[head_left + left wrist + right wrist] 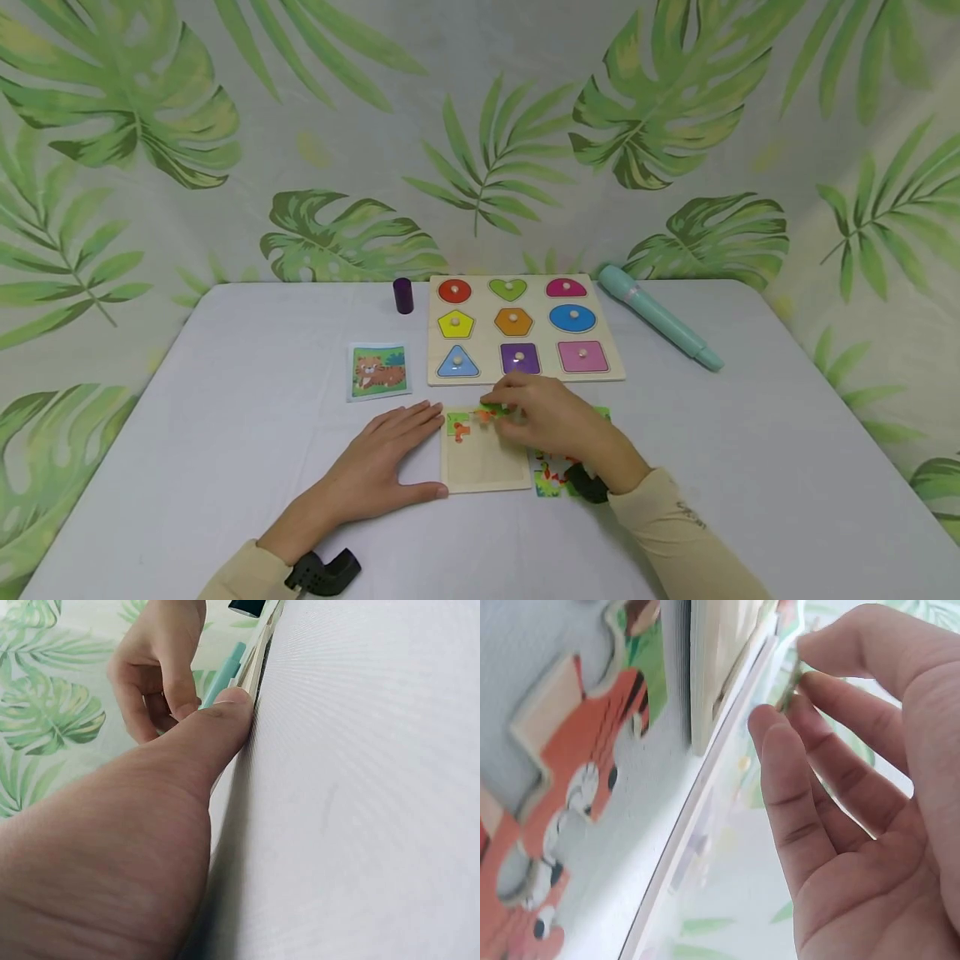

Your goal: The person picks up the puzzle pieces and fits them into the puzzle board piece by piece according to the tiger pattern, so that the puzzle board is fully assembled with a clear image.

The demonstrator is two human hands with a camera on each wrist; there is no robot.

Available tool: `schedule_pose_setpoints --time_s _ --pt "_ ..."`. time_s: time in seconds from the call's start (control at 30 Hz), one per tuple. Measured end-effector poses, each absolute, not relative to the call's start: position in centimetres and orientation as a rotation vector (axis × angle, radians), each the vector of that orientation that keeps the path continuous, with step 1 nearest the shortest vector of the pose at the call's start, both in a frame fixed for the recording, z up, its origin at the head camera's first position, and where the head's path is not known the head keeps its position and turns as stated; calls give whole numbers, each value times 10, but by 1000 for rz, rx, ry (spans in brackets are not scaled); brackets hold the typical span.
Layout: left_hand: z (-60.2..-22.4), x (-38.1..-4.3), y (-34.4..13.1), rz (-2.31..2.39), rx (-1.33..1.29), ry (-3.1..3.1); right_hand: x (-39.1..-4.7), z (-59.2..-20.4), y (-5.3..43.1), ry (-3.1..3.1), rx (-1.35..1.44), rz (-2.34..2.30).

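Note:
A shallow wooden puzzle tray lies near the middle of the table. One green and orange jigsaw piece sits in its upper left corner. My left hand rests flat beside the tray, with fingertips and thumb at its left edge. Over the tray's top part, my right hand pinches another jigsaw piece; the right wrist view shows this piece edge-on between thumb and fingers. Loose jigsaw pieces lie right of the tray, partly hidden under the right forearm; orange, striped ones show up close.
Behind the tray lies a shape board with colourful knobbed pieces. A tiger picture card is left of it, and a dark purple cylinder stands further back. A mint-green stick-like object lies at the right.

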State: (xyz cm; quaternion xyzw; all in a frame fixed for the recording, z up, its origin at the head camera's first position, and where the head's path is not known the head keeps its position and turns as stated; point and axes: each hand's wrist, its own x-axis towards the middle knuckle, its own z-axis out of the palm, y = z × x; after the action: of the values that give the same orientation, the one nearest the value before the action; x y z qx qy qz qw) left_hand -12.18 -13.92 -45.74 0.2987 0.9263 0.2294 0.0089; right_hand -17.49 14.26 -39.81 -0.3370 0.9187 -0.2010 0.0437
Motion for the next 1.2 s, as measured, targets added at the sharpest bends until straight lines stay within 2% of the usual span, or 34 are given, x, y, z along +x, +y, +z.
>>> schedule_pose_setpoints --time_s 1.2 --pt "-459 -122 -139 727 946 2910 -170 -409 133 2756 -1126 -535"
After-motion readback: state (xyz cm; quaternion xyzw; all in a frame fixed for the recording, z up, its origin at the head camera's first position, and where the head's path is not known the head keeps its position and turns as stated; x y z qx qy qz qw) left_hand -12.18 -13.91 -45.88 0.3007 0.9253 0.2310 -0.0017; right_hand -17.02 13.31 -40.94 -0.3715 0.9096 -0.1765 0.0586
